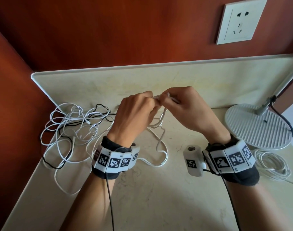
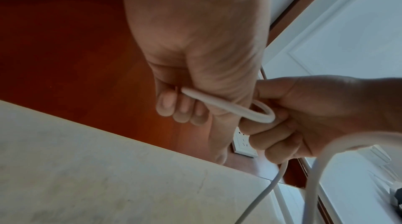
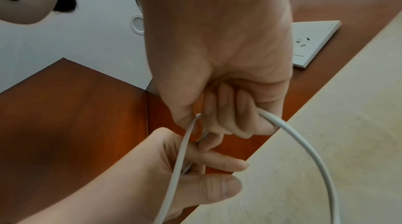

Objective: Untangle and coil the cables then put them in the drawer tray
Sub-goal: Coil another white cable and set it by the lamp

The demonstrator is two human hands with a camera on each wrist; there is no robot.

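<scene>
Above the middle of the counter, my left hand [image 1: 142, 104] and right hand [image 1: 174, 100] meet and both grip one thick white cable [image 1: 161, 120]. In the left wrist view the left hand [image 2: 180, 107] curls its fingers round a small bent loop of this cable [image 2: 217, 105]. My right hand [image 3: 226, 107] has its fingers closed on the same cable [image 3: 304, 150], which arcs down to the counter. The cable's slack [image 1: 162, 154] lies looped on the counter between my wrists. A tangle of white and black cables [image 1: 72, 127] lies at the left. No drawer tray is in view.
A coiled white cable [image 1: 272, 165] lies at the right front, beside a round ribbed lamp base [image 1: 254, 125] with a black cord. The cream counter [image 1: 142, 197] ends at red-brown walls on the left and back. A white wall socket [image 1: 240, 20] is at the upper right.
</scene>
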